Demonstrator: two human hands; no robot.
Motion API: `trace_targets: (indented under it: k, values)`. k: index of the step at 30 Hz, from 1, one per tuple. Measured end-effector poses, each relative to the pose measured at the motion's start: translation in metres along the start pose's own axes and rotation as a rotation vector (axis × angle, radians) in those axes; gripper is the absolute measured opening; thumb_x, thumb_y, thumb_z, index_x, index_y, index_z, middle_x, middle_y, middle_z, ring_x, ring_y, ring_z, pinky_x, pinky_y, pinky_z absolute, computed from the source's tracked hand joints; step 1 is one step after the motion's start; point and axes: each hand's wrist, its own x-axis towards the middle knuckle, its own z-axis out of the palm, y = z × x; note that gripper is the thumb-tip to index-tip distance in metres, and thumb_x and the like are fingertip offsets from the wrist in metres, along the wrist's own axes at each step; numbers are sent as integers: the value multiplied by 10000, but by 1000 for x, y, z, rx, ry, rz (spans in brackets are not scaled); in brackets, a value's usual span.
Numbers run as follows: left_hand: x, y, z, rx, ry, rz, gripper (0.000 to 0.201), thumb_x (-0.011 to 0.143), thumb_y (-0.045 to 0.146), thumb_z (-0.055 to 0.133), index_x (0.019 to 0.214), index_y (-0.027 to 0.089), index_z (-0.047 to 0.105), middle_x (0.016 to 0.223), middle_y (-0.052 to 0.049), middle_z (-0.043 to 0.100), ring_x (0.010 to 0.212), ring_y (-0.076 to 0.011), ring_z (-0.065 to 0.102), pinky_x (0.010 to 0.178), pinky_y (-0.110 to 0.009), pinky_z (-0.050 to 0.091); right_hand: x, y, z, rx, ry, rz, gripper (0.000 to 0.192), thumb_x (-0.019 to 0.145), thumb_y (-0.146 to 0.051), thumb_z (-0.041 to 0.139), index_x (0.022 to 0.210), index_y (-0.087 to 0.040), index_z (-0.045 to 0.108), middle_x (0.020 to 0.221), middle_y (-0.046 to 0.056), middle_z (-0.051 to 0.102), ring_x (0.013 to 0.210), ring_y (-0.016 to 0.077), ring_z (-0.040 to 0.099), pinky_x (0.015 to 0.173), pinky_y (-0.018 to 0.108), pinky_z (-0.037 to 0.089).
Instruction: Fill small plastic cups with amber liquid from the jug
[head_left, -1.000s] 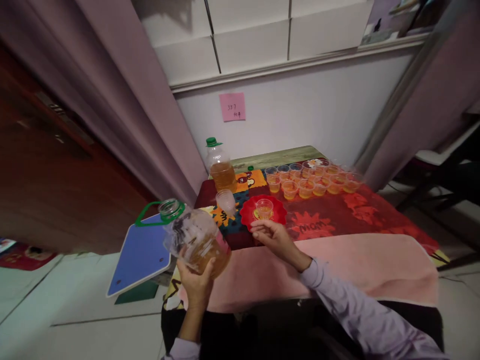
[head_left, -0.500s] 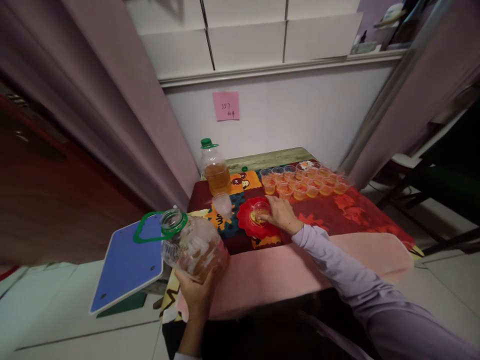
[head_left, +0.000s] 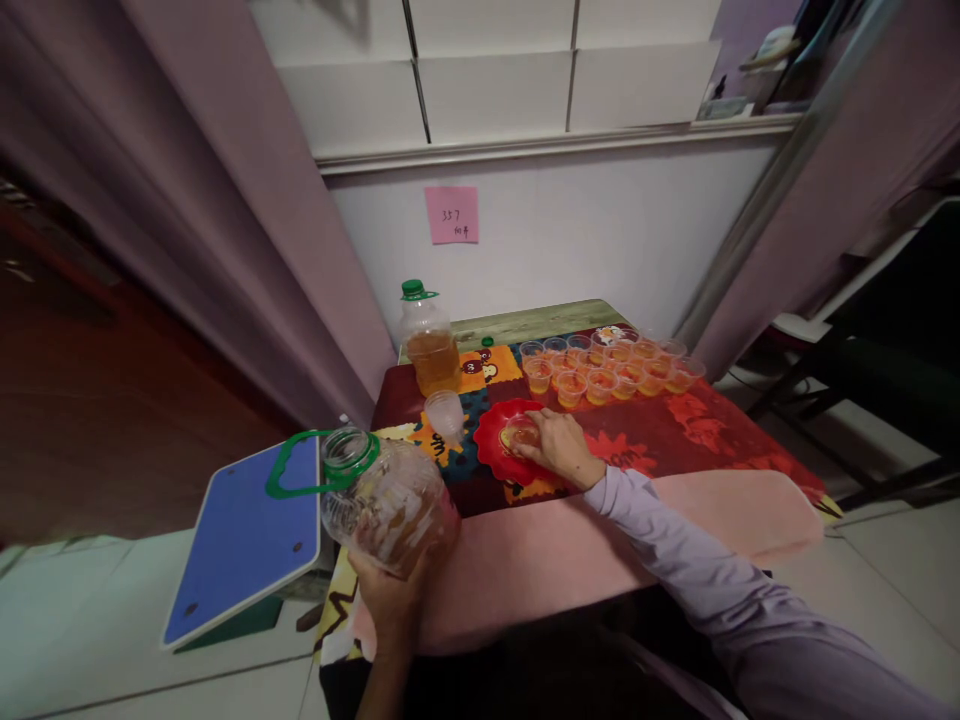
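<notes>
Head view: small clear cup [head_left: 521,433], seemingly amber-filled, under right hand [head_left: 559,447]

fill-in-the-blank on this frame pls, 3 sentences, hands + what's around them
1. The left hand holds a big clear jug whose handle ring is coloured ____.
2. The right hand grips a small clear cup that sits on a ____ plate.
3. The capped bottle at the back of the table stands ____ of the cluster of filled cups.

Missing words: green; red; left
</notes>
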Motion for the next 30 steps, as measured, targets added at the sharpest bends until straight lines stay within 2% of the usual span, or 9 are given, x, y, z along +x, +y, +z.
trace_targets:
  k: [3, 5, 7, 11, 14, 17, 21, 26, 30]
  values:
    - [-1, 4, 1, -66, 30, -32, 1155, 586, 673, 965, 1543, 291, 444, 1557, -187, 625, 1428, -451, 654, 1226, -641, 529, -10, 5, 2, 102, 116, -12, 790, 956, -590, 849, 1575, -149, 636, 1484, 240, 730, 1325, 388, 730, 1127, 511, 557]
    - [-2, 9, 2, -85, 30, -30, 1151, 577, 662, 977, 1528, 264, 466, 1540, -200, 632, 1432, -460, 647, 1240, -661, 513, -23, 10, 6, 210, 248, -67, 684, 1009, -552, 804, 1551, -162, 659, 1490, 221, 732, 1354, 370, 715, 1154, 509, 552]
    - [-3, 12, 1, -87, 30, -29, 1115, 592, 657, 977, 1509, 256, 485, 1497, -191, 654, 1418, -457, 653, 1237, -666, 518, -41, 13, 14, 288, 294, -189, 492, 1064, -528, 741, 1434, -204, 747, 1399, 184, 782, 1289, 342, 743, 1127, 480, 569]
    - [-5, 15, 0, -78, 18, -19, 1100, 635, 663, 965, 1530, 277, 456, 1522, -176, 632, 1467, -457, 617, 1274, -675, 479, -70, 10, 35, 198, 63, -369, 419, 999, -492, 837, 1347, -262, 805, 1306, 141, 815, 1089, 321, 789, 953, 422, 615]
    - [-5, 14, 0, -88, 11, -28, 1111, 634, 663, 973, 1532, 281, 443, 1521, -179, 626, 1464, -454, 622, 1271, -683, 475, -75, 3, 46, 34, -46, -291, 344, 1069, -291, 713, 1403, -240, 777, 1284, 137, 811, 1005, 276, 789, 856, 360, 592]
    - [-5, 13, 1, -99, 11, -32, 1131, 610, 663, 985, 1522, 277, 439, 1527, -186, 619, 1457, -457, 628, 1260, -693, 480, -72, 0, 49, -83, -94, -230, 361, 1069, -90, 539, 1241, -221, 828, 1116, 120, 817, 925, 227, 768, 802, 312, 544]
    - [-4, 11, 1, -90, 12, -22, 1110, 629, 664, 975, 1522, 274, 444, 1517, -184, 629, 1443, -448, 638, 1253, -676, 492, -76, 7, 49, -90, -76, -270, 361, 1014, -35, 561, 1152, -219, 838, 1061, 111, 809, 925, 225, 749, 803, 314, 520]
    - [-4, 6, 1, -80, 17, -25, 1114, 628, 685, 973, 1521, 270, 453, 1533, -198, 625, 1449, -436, 637, 1256, -645, 493, -95, 20, 51, -35, -45, -352, 325, 1068, -81, 556, 1120, -220, 845, 1038, 105, 824, 884, 228, 757, 801, 333, 533]
    - [-4, 5, 1, -91, -3, -29, 1143, 619, 694, 977, 1524, 242, 446, 1476, -180, 656, 1382, -412, 688, 1219, -622, 534, -99, 27, 37, 111, 17, -388, 254, 1117, -323, 641, 1255, -239, 837, 1214, 139, 838, 993, 265, 794, 887, 375, 590]
